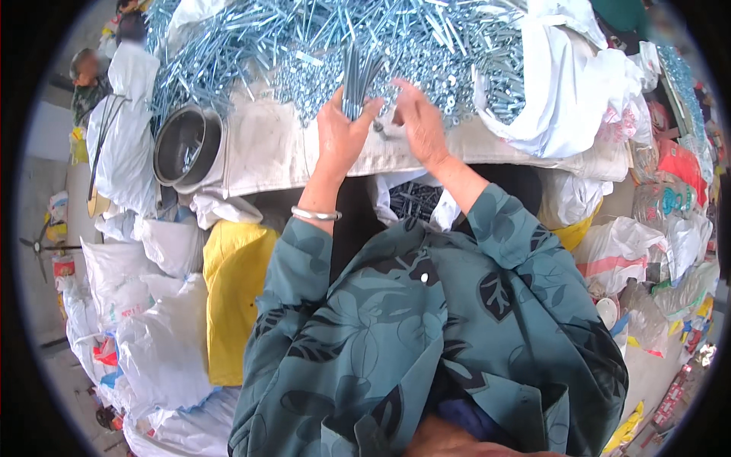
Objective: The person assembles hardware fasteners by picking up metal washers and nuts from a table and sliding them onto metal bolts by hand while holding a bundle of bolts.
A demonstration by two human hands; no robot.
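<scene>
Upright in my left hand is a bundle of long thin metal rods, with the fingers and thumb closed round its lower end. To the right of the bundle, my right hand hovers at the near edge of the small parts, index finger and thumb apart and nothing visible between them. Its other fingers are partly hidden. Beyond both hands spreads a heap of small shiny nuts. A short dark metal piece lies on the pale cloth between my wrists.
Loose long rods cover the far side. A dark round bowl sits at the left edge, a white sack at the right. Below the cloth edge, an open bag holds dark pieces. Full white sacks stand left; people are far left.
</scene>
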